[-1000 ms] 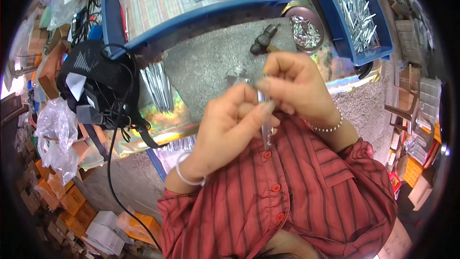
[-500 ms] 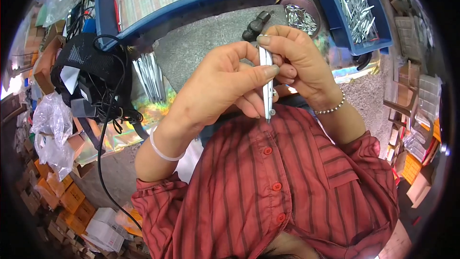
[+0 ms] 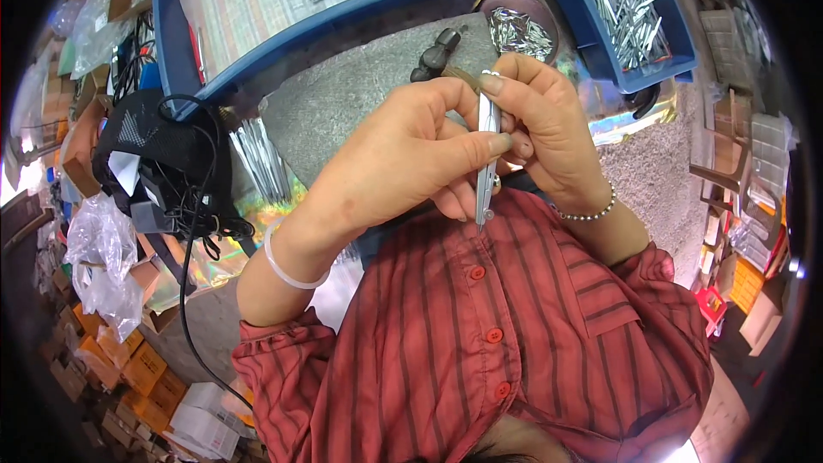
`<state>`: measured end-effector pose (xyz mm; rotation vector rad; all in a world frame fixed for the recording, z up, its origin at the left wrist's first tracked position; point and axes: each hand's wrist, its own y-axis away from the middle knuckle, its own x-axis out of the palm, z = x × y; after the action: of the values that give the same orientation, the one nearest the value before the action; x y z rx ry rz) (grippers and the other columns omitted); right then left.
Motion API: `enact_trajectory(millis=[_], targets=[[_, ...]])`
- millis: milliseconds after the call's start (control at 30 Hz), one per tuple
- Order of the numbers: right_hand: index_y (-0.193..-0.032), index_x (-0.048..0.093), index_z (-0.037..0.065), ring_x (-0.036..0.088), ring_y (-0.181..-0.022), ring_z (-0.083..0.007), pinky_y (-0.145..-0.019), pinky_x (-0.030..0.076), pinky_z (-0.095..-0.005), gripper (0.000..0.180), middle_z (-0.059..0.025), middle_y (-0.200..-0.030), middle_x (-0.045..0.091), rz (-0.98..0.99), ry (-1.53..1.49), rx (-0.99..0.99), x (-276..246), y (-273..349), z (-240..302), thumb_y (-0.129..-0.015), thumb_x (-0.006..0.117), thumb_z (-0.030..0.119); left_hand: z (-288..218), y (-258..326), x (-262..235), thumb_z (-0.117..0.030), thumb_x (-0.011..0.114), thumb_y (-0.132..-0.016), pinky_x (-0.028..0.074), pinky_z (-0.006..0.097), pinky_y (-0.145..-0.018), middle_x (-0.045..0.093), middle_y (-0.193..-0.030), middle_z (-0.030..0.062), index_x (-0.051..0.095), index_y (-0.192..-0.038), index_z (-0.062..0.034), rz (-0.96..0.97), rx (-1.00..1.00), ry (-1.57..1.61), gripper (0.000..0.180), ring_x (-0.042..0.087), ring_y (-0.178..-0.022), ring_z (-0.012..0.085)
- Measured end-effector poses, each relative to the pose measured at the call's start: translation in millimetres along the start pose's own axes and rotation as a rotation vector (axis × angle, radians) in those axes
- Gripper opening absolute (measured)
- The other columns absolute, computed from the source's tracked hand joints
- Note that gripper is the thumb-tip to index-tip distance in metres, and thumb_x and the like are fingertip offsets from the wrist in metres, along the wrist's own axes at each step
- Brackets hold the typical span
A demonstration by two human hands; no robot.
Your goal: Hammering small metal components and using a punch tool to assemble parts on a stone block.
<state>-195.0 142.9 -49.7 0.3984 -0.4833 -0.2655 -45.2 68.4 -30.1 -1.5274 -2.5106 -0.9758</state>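
Observation:
A slim silver drawing compass [image 3: 484, 193] is held nearly upright in front of my shirt, its legs together and its tip pointing down toward me. My left hand [image 3: 420, 146] pinches its middle between thumb and fingers. Up at the top end, my right hand [image 3: 544, 116] closes its thumb and fingers around the compass head, which they partly cover. A small round screw shows near the lower tip. Just beyond my hands, a hammer [image 3: 435, 58] with a dark head lies on the grey work block [image 3: 343, 77].
A blue tray [image 3: 283, 41] of metal parts spans the far side; another blue bin [image 3: 656, 77] with silver pieces stands far right. Between them sits a round dish [image 3: 553, 30] of small parts. A bundle of metal legs [image 3: 260, 161] and a black mesh bag [image 3: 137, 111] lie left.
The compass has tilted slightly, its top leaning further right. Both hands still grip it, my right hand a little further right. The whole view has shifted a little.

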Motion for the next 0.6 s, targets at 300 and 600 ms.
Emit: enact_trajectory(millis=[300, 600], targets=[[-0.094, 0.049, 0.004, 0.04, -0.041, -0.0033, -0.038, 0.031, -0.0152, 0.013, -0.0069, -0.068, 0.058, -0.098, 0.282, -0.258, -46.2, 2.9, 21.9, -0.094, 0.045, 0.017, 12.3, 0.3, 15.9, -0.01, 0.057, -0.088, 0.049, 0.02, -0.051, 0.058, -0.077, 0.0052, 0.048, -0.095, 0.0003, -0.199, 0.207, 0.038, 0.015, 0.06, -0.059, 0.0101], [-0.111, 0.044, 0.001, 0.057, -0.073, -0.0414, -0.062, 0.045, -0.0436, 0.026, -0.0214, -0.083, 0.058, -0.56, 1.664, -0.478, -128.4, -30.4, -13.4, -0.085, 0.051, 0.006, 45.5, 16.2, 7.3, -0.005, 0.056, -0.087, 0.057, 0.027, -0.067, 0.056, -0.086, 0.0111, 0.046, -0.092, -0.0027, -0.396, 0.612, 0.593, 0.011, 0.064, -0.078, 0.0204]])
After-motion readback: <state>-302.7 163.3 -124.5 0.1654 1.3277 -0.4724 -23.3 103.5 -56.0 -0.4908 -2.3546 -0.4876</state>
